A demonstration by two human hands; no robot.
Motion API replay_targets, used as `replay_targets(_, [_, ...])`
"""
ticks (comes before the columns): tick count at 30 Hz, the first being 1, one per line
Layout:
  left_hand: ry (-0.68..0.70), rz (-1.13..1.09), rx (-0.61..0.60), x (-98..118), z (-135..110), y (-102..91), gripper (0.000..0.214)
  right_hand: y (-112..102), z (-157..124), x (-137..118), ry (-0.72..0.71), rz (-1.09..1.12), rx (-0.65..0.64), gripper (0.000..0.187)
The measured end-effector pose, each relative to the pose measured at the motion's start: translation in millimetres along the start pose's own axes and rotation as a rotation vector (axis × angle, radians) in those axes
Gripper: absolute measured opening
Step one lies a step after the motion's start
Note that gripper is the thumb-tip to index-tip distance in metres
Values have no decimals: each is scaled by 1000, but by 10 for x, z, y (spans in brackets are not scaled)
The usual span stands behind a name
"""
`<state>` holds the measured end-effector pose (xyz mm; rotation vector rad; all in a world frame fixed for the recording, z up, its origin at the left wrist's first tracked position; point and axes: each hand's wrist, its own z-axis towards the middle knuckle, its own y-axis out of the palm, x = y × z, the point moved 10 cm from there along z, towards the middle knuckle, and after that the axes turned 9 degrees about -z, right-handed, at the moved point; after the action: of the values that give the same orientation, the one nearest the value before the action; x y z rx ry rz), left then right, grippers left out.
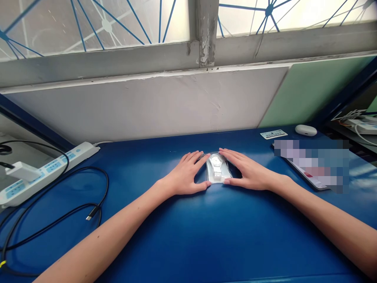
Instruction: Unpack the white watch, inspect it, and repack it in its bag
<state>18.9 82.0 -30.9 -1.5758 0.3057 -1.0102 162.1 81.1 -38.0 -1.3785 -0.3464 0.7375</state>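
Clear plastic pouch [217,169] with a white wristwatch [216,160] sealed inside, flat on the deep-blue table top [188,236], about mid-scene and toward the far half of the surface. Flanked closely on both sides: left hand [185,177] against the pouch's left edge, right hand [249,173] against its right edge, both palm-down on the blue. Fingers of both stretched out and loose, curled round nothing, tips angled inward toward the far end of the pouch, thumbs laid by its near corners; touching the plastic at the edges only, not gripping it. Top of the pouch uncovered, wristwatch plain to see through the plastic. Bare forearms running back to the near left and near right. Well off to the left, a long white power strip with pale-blue sockets [50,169], a white plug block [22,171] seated on it, and a looped black cable [73,212] ending in a small connector on the blue surface. Far right, near the wall, a small white printed label [273,134] and a white oval pebble-shaped case [305,130]. Just nearer than these, a flat slab hidden by pixel blocks [309,165], close to the right forearm yet apart from it. Behind everything, a white wall, a green panel [312,90] and a grey window frame [206,31].
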Motion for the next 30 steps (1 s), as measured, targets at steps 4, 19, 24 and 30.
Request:
replay_targets(4, [-10,3,-8,-35,7,-16,85,13,11,28,18,-3,-21,92])
replay_targets(19, [15,5,16,-29,-3,0,84,49,34,118,78,9,-56,98])
replay_targets(24, [11,10,23,-31,0,-5,85,60,38,146,88,47,-47,101])
replay_targets(30, [-5,1,28,-20,13,-38,86,45,25,148,70,62,-12,100])
